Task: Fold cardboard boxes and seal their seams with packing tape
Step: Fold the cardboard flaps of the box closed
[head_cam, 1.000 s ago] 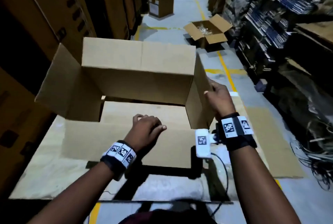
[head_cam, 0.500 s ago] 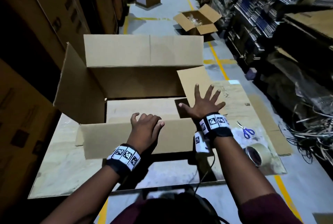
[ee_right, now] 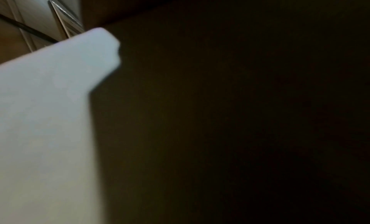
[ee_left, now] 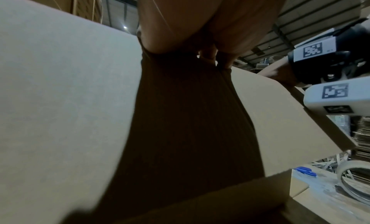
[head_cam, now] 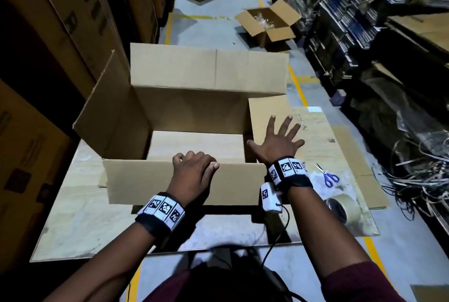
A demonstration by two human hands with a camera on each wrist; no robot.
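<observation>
The cardboard box (head_cam: pixel 194 116) stands open-topped on the counter (head_cam: pixel 73 216), its far and left flaps upright, its near flap raised toward the person. The counter's near edge lies just below the box; its right strip holds a roll of packing tape (head_cam: pixel 343 209) and blue-handled scissors (head_cam: pixel 328 176), well apart from the box. The left hand (head_cam: pixel 192 175) curls over the near flap's top edge, gripping it. The right hand (head_cam: pixel 277 142), fingers spread flat, presses the right flap outward.

hands (head_cam: pixel 233 155) on box (head_cam: pixel 209 70) (flaps up)
</observation>
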